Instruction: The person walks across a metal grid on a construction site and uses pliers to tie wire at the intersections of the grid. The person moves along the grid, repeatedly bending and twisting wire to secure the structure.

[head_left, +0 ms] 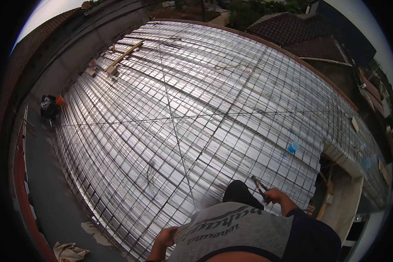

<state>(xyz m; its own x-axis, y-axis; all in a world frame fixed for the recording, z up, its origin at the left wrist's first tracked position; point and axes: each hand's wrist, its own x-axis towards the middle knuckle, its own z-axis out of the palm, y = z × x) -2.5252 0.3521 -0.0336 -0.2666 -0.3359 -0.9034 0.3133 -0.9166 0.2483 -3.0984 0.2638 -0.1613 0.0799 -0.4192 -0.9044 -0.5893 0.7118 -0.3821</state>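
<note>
My right hand (pixel 273 195) is closed round the handle of what look like pincers (pixel 260 187), with their dark head pointing up and left over the steel mesh. Near the left side of my grey shirt, my left hand (pixel 166 236) is held with curled fingers; whatever they hold, if anything, is hidden. Beneath and ahead of me a steel rebar mesh (pixel 170 118) lies over shiny corrugated metal decking (pixel 135 144). My dark-clothed knee (pixel 239 192) shows between my hands.
A blue cup-like object (pixel 293 147) sits on the mesh to the right, near a framed opening (pixel 336 192). A long timber piece (pixel 125 55) lies at the far left. Along the left edge are a black bag (pixel 49 107) and a grey ledge (pixel 46 174). Tiled roofs stand beyond.
</note>
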